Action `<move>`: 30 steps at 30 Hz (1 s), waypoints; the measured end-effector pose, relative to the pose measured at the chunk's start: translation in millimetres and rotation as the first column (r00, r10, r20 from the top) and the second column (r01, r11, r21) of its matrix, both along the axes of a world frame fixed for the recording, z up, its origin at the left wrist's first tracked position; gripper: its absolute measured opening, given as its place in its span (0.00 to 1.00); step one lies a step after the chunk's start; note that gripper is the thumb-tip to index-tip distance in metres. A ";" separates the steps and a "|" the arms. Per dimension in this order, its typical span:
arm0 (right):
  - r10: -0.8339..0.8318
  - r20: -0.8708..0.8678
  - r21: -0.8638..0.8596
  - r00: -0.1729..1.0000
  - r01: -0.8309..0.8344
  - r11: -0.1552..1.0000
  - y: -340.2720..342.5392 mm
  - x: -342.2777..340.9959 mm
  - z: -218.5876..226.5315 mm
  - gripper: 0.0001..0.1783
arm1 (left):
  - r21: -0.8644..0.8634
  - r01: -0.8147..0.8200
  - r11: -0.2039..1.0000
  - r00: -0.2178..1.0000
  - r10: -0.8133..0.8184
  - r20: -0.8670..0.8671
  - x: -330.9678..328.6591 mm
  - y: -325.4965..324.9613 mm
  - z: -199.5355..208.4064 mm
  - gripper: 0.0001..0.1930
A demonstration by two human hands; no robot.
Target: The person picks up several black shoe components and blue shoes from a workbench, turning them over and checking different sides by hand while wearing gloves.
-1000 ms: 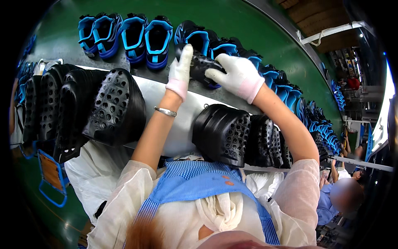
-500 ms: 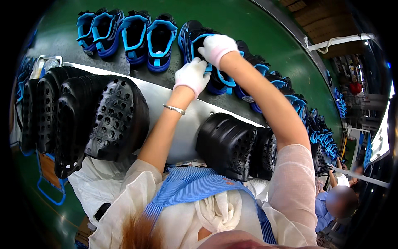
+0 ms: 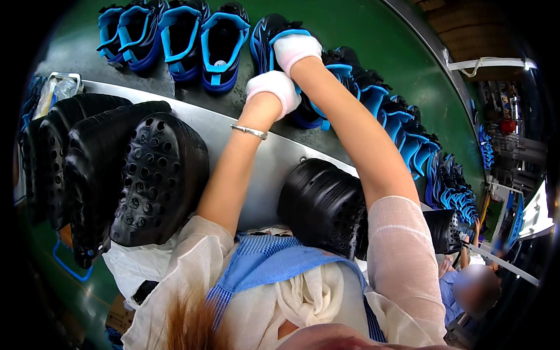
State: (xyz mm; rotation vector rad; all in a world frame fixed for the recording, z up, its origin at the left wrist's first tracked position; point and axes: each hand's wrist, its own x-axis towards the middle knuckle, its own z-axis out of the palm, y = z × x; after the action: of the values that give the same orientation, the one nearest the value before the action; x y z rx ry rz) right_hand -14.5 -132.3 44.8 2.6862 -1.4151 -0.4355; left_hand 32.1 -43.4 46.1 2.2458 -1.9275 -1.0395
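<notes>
Now | left hand (image 3: 272, 88), right hand (image 3: 295, 48) both grasping black-blue shoe (image 3: 274, 29) | on green belt (image 3: 350, 23)

No packages, labels, signs or screens show.

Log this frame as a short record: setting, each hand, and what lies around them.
setting: green conveyor belt beyond a grey metal ledge
left hand: white-gloved, resting on a black-and-blue sports shoe on the belt
right hand: white-gloved, on the same shoe, farther up
wrist: thin silver bracelet on the left arm
belt: row of black-and-blue shoes curving away to the right
near side: stacks of black studded rubber soles at left and right
</notes>
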 end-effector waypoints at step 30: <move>0.175 0.526 -0.002 0.832 -0.205 0.979 87.2 -156.3 143.4 0.16 | 0.120 -0.178 0.977 0.921 0.209 -0.328 39.5 -9.3 57.4 0.31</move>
State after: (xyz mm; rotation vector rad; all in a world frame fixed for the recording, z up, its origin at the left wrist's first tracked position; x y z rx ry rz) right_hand -170.8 -45.2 188.2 3.0979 -1.2104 0.3142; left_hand 71.6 -52.7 103.4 2.0723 -1.5170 -1.3941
